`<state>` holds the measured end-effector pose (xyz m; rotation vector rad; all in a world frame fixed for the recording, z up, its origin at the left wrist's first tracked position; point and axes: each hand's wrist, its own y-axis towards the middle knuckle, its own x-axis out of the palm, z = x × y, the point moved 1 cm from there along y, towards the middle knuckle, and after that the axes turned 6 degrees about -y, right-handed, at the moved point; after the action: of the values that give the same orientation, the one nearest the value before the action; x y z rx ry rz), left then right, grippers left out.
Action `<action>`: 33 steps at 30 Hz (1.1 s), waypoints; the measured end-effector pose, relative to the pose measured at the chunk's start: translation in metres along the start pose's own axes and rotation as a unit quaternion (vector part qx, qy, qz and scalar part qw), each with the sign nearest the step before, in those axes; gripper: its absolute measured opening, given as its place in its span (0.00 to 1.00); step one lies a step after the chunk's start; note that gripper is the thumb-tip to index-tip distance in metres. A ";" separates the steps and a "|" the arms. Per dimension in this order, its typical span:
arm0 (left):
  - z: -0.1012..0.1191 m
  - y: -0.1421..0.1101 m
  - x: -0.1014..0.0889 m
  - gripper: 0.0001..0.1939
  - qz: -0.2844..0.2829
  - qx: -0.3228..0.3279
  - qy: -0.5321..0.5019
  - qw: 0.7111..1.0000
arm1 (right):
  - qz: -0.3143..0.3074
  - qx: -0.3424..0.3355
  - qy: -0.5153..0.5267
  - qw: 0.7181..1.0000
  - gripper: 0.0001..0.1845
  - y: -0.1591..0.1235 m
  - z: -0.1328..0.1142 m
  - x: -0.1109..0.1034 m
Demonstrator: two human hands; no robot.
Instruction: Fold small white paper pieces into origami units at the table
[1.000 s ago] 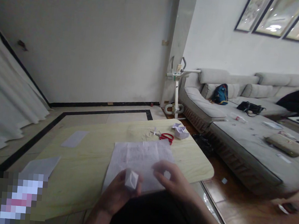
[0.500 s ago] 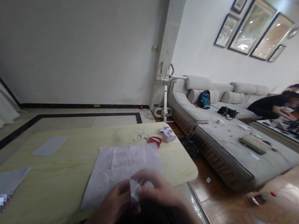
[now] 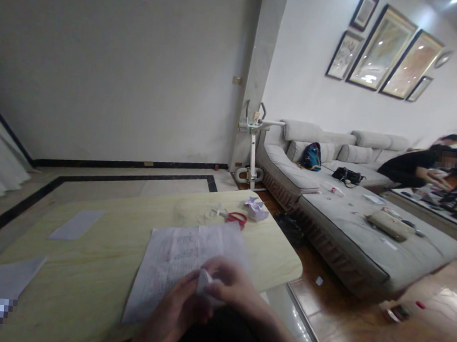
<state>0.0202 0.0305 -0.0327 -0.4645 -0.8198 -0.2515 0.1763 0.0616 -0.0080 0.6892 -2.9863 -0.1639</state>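
Observation:
A small piece of folded white paper (image 3: 204, 281) is held between both hands, close to my body at the table's near edge. My left hand (image 3: 181, 299) closes on it from the left, and my right hand (image 3: 230, 282) pinches it from the right, thumb on top. The fingers cover much of its shape. Under and beyond the hands lies a large creased sheet (image 3: 174, 256) with faint writing. Past that sheet rest red-handled scissors (image 3: 237, 218), thin paper scraps (image 3: 209, 215) and folded paper pieces (image 3: 257, 210).
The pale yellow table (image 3: 98, 266) carries more white sheets at left, one a small rectangle (image 3: 77, 224). To the right stands a grey sofa (image 3: 346, 227) with bags on it. A person (image 3: 414, 167) in black leans over a low table at far right.
My right hand's fingers have drawn in closer around the folded paper, covering more of it. The view has tipped slightly upward. The things on the table lie as before.

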 end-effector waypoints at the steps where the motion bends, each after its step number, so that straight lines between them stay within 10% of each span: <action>1: 0.000 0.001 0.000 0.20 0.002 -0.002 -0.006 1.000 | 0.011 -0.003 0.004 1.000 0.15 0.001 0.003 0.000; 11: 0.004 0.002 -0.005 0.11 0.062 0.026 -0.007 0.998 | 0.165 0.041 0.078 0.982 0.15 0.013 0.015 -0.028; 21: 0.011 -0.004 -0.001 0.11 0.059 0.020 0.003 0.998 | 0.317 -0.046 -0.253 0.913 0.20 0.065 -0.035 -0.185; 33: 0.008 -0.004 -0.011 0.10 0.111 0.019 -0.035 0.993 | 0.191 0.055 -0.553 0.809 0.13 0.104 -0.006 -0.228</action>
<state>0.0063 0.0314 -0.0346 -0.5264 -0.8314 -0.0130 0.3360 0.2547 -0.0003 -0.1550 -4.1767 -0.5250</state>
